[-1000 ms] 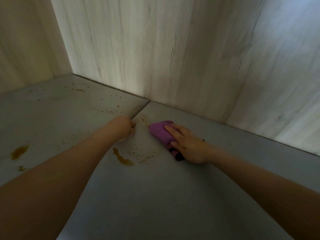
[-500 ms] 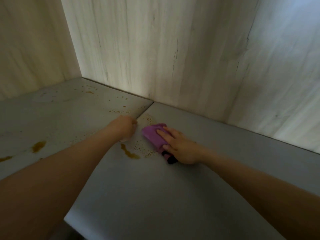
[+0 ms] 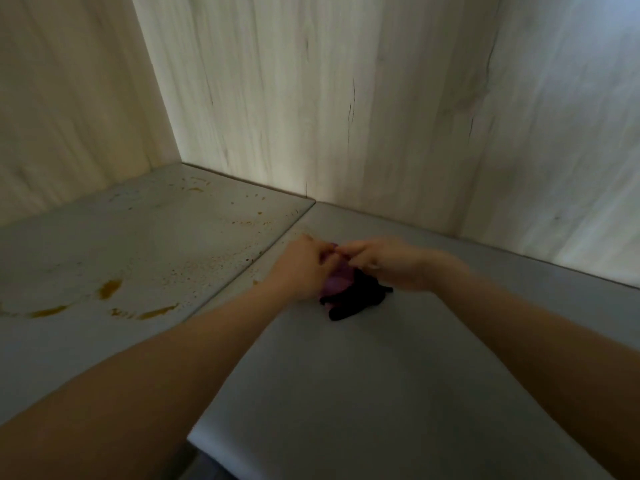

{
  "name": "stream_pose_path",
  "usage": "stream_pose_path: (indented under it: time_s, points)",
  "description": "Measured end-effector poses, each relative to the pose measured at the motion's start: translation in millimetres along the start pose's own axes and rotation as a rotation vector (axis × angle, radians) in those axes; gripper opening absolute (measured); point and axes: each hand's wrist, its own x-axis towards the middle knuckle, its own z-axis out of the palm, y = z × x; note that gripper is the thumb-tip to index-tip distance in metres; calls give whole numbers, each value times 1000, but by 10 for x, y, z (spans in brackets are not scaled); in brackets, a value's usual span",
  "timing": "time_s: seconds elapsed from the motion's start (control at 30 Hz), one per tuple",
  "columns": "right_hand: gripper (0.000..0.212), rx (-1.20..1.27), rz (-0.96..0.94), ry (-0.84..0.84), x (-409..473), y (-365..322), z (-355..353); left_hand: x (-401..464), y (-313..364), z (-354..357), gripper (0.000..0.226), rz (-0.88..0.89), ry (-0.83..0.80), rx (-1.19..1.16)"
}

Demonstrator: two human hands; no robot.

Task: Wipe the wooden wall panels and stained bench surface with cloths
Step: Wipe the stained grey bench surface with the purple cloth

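Left hand (image 3: 301,268) and right hand (image 3: 388,268): both gripped purple cloth (image 3: 337,282) over a dark cloth (image 3: 353,303) on tabletop (image 3: 346,375). Orange stains (image 3: 109,289) lay left.

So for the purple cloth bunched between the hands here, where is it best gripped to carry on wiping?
Probably by the raised purple bunch at the top of the purple cloth, coming from above. It sits crumpled on the bench surface, its dark part trailing towards the viewer, so the lifted folds offer the fingers something to close on. The left hand and right hand already meet there.
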Motion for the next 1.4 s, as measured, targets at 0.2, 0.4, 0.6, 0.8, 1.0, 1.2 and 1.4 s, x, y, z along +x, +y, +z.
stream_pose_path:
  time_s: [0.2,0.4,0.6,0.8,1.0,1.2,1.4]
  points:
    - [28,-193,133,582,177,82,-258,-83,241,361,55,24,-108,370]
    - [27,-451,17,595,326,113,22,-235,-268,-72,58,146,-381,548]
    - [36,-573,36,590,408,210,37,87,-437,-11,56,-51,-267,508]
    - [28,-596,21,610,403,131,-17,-155,-372,39,53,72,-347,417]
    - [24,-609,44,620,591,125,-37,123,-409,124,56,106,-301,396]
    - [14,-630,112,649,541,210,-136,445,-291,194,54,51,-234,363]
    - [20,-643,87,690,664,267,-210,418,-461,227,54,245,-302,329]
